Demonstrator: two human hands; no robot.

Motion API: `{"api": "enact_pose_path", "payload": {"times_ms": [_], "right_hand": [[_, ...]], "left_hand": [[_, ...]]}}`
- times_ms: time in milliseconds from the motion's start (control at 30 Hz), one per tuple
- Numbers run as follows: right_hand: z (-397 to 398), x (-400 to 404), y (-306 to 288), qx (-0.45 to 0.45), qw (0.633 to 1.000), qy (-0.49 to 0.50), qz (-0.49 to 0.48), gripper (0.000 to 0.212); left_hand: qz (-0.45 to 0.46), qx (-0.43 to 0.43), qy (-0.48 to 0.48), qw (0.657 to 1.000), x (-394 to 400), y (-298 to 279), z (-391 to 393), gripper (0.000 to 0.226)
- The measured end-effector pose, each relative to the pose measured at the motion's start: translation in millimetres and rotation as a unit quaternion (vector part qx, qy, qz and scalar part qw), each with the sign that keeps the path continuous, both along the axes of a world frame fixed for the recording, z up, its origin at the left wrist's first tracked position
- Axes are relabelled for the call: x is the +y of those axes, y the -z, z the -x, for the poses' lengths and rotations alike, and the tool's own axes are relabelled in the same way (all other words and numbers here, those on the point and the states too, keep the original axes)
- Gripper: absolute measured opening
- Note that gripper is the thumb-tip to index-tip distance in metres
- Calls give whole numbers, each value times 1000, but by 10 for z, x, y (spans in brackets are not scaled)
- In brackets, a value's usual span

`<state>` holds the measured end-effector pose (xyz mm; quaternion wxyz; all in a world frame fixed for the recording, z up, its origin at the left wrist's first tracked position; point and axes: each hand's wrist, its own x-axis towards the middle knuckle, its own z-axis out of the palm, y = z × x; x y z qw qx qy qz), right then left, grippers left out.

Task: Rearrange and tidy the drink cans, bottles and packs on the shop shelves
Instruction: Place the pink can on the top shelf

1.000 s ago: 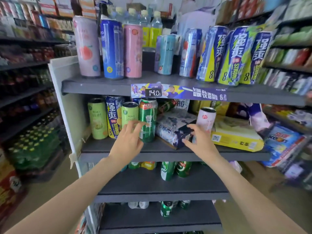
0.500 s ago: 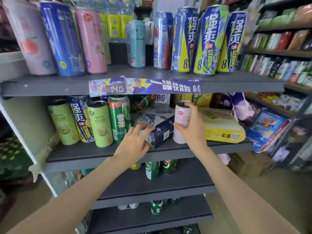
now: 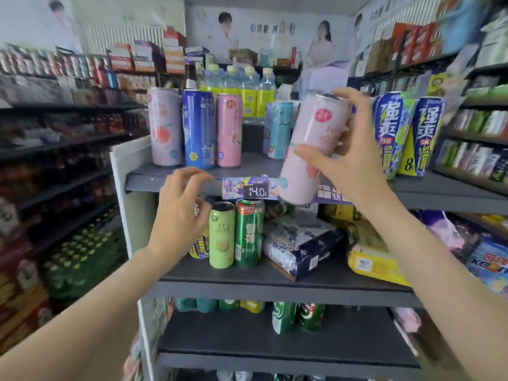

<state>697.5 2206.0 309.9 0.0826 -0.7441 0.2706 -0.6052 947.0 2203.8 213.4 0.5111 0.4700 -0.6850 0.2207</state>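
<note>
Pink can is off the middle shelf now: half a second ago it stood there beside the yellow pack, right hand wrapped round it. Now that hand has it lifted clear, tilted, in front of the top shelf lip and covering part of the price strip. Grip: thumb across the can's front, fingers curled over the top rim and far side, clamped on the can.

Left hand has let go of the dark blue pack and sits in the air in front of the middle-shelf cans, fingers loosely curled, holding nothing.

Top shelf has a peach-print can, blue can and another pink can in a row, then a gap, then a teal can. Likely target is that gap, next to the matching pink one. Not placed yet.

Risk: can is tilted and needs to be righted before set-down; neighbours are close and tall, easy to knock. Green cans on the middle shelf are upright.
</note>
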Motion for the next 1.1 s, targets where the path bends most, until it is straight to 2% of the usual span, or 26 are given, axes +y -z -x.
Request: {"api": "enact_pose_path", "payload": {"times_ms": [100,267,533,633,733,833,933,1033,1100], "right_hand": [[-308,-455,-363,46,997,24,-54,69],[-658,-1243,-482,89,978,39,-186,74],[-843,-1653,-362,111,974,54,-191,78],[-693,-1349,-279,83,984,112,-114,76],[-423,-760,125,54,994,94,11,50],[-228,-235,844,83,993,69,53,33],[-206,-209,1462,165,984,56,-32,45],[-318,-485,1677,139,975,49,-166,72],[-458,-683,1662,122,970,61,-199,85]], "left_hand": [[0,5,-32,999,-84,-264,-95,37],[2,-29,-97,995,-258,-591,-215,38],[-44,11,-116,992,-304,-121,-258,42],[-31,23,-93,995,-160,198,-220,37],[-56,13,-67,996,-51,606,-167,39],[-127,7,-78,989,-122,834,-138,49],[-188,-2,-102,977,-243,815,-70,59],[-219,-14,-93,971,-323,754,9,67],[-227,-26,-80,970,-347,747,43,67]]}}
